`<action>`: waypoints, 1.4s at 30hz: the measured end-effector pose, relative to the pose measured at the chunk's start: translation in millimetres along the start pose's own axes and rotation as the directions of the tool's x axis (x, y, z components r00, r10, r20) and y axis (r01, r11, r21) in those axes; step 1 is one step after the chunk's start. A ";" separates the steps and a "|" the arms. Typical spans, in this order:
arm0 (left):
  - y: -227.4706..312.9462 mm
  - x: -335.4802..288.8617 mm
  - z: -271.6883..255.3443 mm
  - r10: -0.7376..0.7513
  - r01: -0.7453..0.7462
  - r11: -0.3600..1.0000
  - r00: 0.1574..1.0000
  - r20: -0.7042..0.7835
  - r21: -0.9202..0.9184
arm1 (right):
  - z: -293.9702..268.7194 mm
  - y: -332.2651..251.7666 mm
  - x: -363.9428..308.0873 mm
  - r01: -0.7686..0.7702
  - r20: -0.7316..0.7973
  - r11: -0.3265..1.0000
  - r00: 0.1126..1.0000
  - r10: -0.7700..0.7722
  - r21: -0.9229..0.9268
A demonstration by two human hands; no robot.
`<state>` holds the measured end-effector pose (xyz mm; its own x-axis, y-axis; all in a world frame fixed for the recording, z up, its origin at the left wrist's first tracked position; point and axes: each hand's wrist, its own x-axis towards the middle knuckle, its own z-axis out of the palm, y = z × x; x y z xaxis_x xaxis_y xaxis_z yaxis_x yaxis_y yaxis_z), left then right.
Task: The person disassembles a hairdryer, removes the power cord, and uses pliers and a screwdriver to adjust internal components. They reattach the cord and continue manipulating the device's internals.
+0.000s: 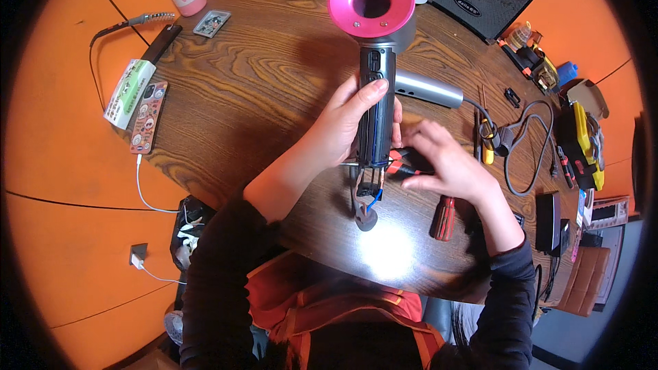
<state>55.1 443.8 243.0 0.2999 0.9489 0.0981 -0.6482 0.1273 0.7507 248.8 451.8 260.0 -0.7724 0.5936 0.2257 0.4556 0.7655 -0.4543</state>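
A hair dryer [406,27] with a pink ring-shaped head stands upright in the middle, its dark handle casing opened. Around the upper handle, my left hand [347,116] is closed, thumb across the front. Bare wires and a blue wire [375,199] come out of the handle's lower end, down to a grey cable piece [365,218]. Beside that end, my right hand [445,164] curls about the red-and-black handles of pliers [401,164]; its fingers are slightly blurred. The pliers' jaws are mostly hidden by the dryer handle.
A red screwdriver handle [444,219] lies just below my right hand. A grey tube [432,89] with a cable lies behind it. Further right are a coiled cable [531,123] and a yellow tool bag [586,140]. A phone [148,118] and soldering iron [147,19] are left.
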 end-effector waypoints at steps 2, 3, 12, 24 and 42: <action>-0.9 -1.2 1.9 0.006 -0.006 0.999 1.000 0.002 0.035 | -3.2 0.6 10.7 -0.279 -0.112 0.943 0.947 0.301 0.181; -2.0 -1.9 3.3 0.009 -0.009 0.999 1.000 -0.001 0.053 | -2.0 0.2 18.5 -0.280 -0.155 0.732 0.872 0.465 0.621; -5.0 -4.1 9.2 0.198 -0.193 0.958 0.980 -0.002 0.211 | 23.2 -34.9 72.4 -0.037 -0.027 0.137 0.899 0.437 0.990; -4.7 -9.5 13.5 0.206 -0.206 0.958 0.978 0.020 0.202 | 24.2 -10.8 68.6 -0.019 -0.001 0.123 0.988 0.154 0.992; -12.1 -14.0 15.3 0.565 -0.379 0.409 0.819 0.096 0.830 | 38.2 -27.3 64.1 0.143 -0.222 0.237 0.908 0.354 0.961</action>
<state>69.4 424.5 242.6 -0.0537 0.8217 0.5674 0.2023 -0.5474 0.8120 169.9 459.4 253.9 -0.4420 0.8655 0.2358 -0.4272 0.0280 -0.9037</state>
